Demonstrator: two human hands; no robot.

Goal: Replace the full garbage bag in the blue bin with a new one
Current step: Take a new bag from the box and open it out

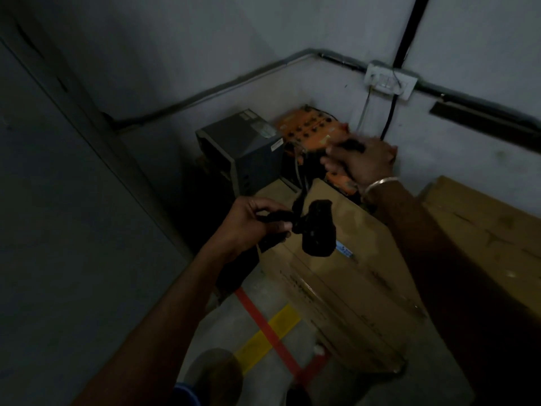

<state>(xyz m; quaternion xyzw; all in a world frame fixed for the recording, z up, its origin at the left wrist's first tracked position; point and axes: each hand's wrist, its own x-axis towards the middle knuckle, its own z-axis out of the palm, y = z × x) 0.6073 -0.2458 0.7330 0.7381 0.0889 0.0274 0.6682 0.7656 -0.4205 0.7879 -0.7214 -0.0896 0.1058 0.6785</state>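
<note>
Closest in, the left hand is curled tight around a black garbage bag, which is twisted into a rope with a crumpled wad hanging above a cardboard box. The right hand, raised and blurred, seems to pinch the bag's thin far strand. I judge the job well short of done: a fresh bag is only being teased open, none is fitted, and the blue bin is out of view. The plastic looks thin, limp and bunched.
</note>
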